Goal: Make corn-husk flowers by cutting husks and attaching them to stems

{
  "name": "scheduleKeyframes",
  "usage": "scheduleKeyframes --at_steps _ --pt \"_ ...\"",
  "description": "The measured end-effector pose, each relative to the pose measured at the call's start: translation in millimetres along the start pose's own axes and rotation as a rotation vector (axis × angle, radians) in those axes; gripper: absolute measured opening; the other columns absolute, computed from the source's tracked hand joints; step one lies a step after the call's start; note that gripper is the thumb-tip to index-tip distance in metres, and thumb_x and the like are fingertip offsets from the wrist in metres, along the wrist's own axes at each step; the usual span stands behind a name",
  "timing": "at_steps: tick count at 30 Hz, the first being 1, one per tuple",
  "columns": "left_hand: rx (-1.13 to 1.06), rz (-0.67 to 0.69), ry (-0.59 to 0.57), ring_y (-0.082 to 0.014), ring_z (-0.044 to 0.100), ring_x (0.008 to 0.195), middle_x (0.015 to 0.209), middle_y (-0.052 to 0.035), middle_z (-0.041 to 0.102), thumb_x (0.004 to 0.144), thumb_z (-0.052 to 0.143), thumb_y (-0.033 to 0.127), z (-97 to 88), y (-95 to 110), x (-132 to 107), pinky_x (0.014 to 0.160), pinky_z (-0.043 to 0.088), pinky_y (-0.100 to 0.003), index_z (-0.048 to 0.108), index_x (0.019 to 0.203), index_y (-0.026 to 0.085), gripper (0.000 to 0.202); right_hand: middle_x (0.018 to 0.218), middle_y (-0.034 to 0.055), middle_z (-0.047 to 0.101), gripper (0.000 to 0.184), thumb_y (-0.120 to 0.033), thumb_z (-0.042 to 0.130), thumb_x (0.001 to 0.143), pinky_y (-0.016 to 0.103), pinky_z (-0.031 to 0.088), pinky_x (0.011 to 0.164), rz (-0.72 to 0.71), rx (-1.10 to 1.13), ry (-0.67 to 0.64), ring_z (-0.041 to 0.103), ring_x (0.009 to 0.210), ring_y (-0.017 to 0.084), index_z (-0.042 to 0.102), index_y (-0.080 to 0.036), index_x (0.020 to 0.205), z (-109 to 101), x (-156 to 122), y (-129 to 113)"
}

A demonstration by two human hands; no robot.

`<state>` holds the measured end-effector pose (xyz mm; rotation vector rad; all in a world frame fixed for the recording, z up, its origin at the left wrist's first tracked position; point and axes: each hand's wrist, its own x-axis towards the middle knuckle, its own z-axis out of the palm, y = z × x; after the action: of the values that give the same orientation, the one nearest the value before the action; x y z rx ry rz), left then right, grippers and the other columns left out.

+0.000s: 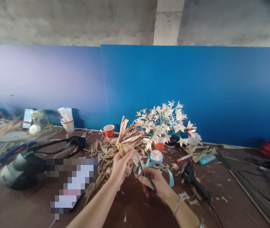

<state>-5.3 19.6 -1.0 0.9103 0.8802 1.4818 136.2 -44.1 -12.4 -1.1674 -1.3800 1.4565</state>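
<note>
My left hand is closed on a dried corn husk at the front of a loose heap of husks. In my right hand is a pair of dark-handled scissors, the blades pointing up and left, close to the left fingers. I cannot tell whether the blades touch the husk. Behind my hands, pale husk flowers on green and light-blue stems stand in a red paper cup. A roll of light-blue ribbon lies between the cup and my right hand, its loose end curling down.
A black glue gun with a cord lies at right, near a turquoise packet and a marker. On the left are a blurred phone-like object, a grey-and-black device and a white cup. A blue panel stands behind.
</note>
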Motion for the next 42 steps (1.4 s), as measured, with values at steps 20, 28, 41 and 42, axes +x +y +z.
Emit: scheduleKeyframes --at_steps 20,28,41,42 --pt "-0.022 0.018 -0.011 -0.0019 0.033 0.038 0.047 0.0065 0.046 0.060 0.072 0.033 -2.9 -2.4 2.0 0.038 0.024 -0.016 0.055 0.064 0.013 0.027 0.042 -0.0069 0.049 0.039 -0.050 0.064 0.064 0.013 0.023 0.028 -0.033 0.031 0.006 0.042 0.031 0.005 0.053 -0.015 0.076 -0.5 0.7 1.4" --pt "-0.037 -0.013 -0.010 -0.0018 0.033 0.038 0.046 0.0073 0.045 0.060 0.073 0.034 -5.2 -4.9 4.8 0.039 0.025 -0.016 0.055 0.064 0.014 0.027 0.040 -0.0088 0.043 0.037 -0.048 0.066 0.062 0.015 0.027 0.030 -0.051 0.054 0.028 0.035 0.031 0.004 0.053 -0.015 0.072 -0.1 1.5 -1.0" --pt "-0.060 -0.063 -0.063 -0.0029 0.034 0.037 0.044 0.0073 0.043 0.056 0.074 0.035 -5.4 -1.6 7.7 0.038 0.023 -0.016 0.052 0.057 0.014 0.030 0.046 -0.0083 0.044 0.025 -0.038 0.064 0.064 0.015 0.024 0.029 -0.043 -0.015 -0.001 0.034 0.031 0.002 0.054 -0.016 0.071 -8.4 1.1 -3.1" --pt "-0.060 -0.073 -0.065 -0.0029 0.034 0.037 0.044 0.0073 0.043 0.056 0.074 0.035 -5.6 -1.3 7.9 0.038 0.023 -0.016 0.052 0.057 0.014 0.031 0.045 -0.0086 0.044 0.024 -0.037 0.064 0.065 0.015 0.023 0.029 -0.038 -0.015 -0.006 0.033 0.030 0.002 0.054 -0.016 0.070 -9.1 1.0 -3.5"
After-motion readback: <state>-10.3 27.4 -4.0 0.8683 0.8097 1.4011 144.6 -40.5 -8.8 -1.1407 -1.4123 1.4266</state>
